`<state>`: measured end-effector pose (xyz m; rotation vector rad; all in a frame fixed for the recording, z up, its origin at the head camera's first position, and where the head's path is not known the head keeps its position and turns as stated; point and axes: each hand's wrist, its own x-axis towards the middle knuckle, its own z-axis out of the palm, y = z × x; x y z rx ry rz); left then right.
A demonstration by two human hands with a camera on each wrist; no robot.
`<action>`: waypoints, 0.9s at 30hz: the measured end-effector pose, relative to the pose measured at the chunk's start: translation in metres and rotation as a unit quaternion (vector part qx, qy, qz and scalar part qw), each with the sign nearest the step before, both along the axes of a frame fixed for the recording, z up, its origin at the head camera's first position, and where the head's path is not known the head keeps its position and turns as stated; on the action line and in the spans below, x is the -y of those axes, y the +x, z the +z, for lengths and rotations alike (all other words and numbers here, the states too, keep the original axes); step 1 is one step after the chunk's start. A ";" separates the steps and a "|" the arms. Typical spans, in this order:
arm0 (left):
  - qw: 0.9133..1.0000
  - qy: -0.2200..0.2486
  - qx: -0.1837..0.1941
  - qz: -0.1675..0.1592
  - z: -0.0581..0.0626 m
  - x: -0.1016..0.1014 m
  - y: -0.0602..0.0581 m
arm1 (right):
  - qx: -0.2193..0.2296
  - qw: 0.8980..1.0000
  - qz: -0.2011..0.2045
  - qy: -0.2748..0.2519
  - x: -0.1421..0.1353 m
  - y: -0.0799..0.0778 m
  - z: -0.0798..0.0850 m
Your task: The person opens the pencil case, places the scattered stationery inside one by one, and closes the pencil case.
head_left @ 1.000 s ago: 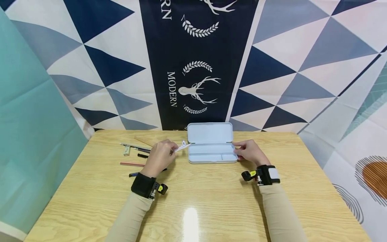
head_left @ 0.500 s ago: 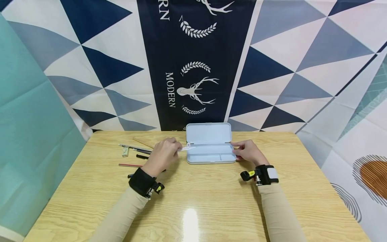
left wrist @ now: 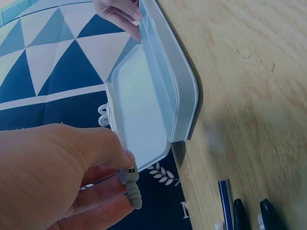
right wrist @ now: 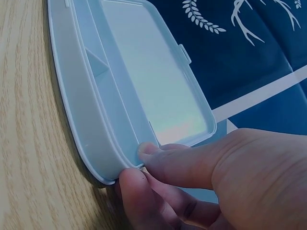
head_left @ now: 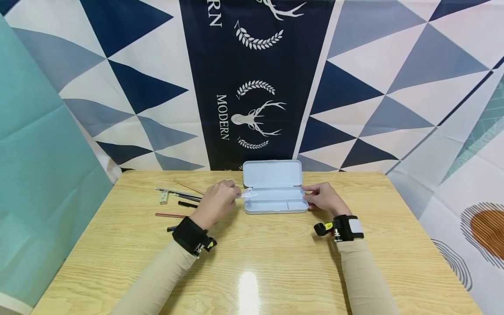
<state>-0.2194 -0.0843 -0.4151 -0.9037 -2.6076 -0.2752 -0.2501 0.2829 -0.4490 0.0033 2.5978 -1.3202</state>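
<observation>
My left hand point(head_left: 217, 200) pinches a white drawing compass point(head_left: 250, 193) by its top, over the left part of an open pale blue pencil case point(head_left: 275, 204). In the left wrist view, the compass's grey ribbed handle point(left wrist: 132, 184) sticks out below the thumb and a white ring point(left wrist: 102, 115) shows farther along; the hand covers part of it. At the case's right end my right hand point(head_left: 324, 198) grips the wall, thumb on the inner rim and fingers outside. The case's lid point(head_left: 272, 173) stands raised at the back, and dividers split the tray.
Left of the case lie an eraser point(head_left: 164, 197), a red pencil point(head_left: 169, 215), a black pen point(head_left: 187, 204), a wooden stick point(head_left: 187, 186) and several other pencils or pens, partly hidden by the left hand. A patterned cloth point(head_left: 252, 87) hangs behind the table point(head_left: 291, 262).
The left hand has moved slightly right, carrying the compass from beside the case to over its left part. The right hand keeps its grip on the case.
</observation>
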 end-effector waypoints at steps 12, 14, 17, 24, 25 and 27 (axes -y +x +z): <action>1.000 -0.008 -0.010 -0.015 -0.006 -0.018 -0.001 | 0.003 1.000 0.003 -0.006 -0.002 -0.001 0.000; 1.000 -0.006 -0.016 -0.020 -0.007 -0.021 0.000 | 0.002 1.000 0.004 -0.006 -0.002 -0.001 0.000; 0.999 -0.011 -0.023 -0.024 -0.007 -0.024 0.000 | 0.003 1.000 0.003 -0.004 -0.002 -0.001 0.000; 0.999 -0.017 -0.015 -0.030 -0.005 -0.031 0.000 | 0.008 1.000 0.003 -0.009 -0.002 -0.001 0.000; 0.999 -0.018 -0.013 -0.030 -0.004 -0.032 -0.001 | 0.007 1.000 0.002 -0.009 -0.002 -0.001 0.000; 0.999 -0.019 -0.012 -0.034 -0.003 -0.034 -0.001 | 0.007 1.000 0.002 -0.009 -0.003 -0.001 -0.001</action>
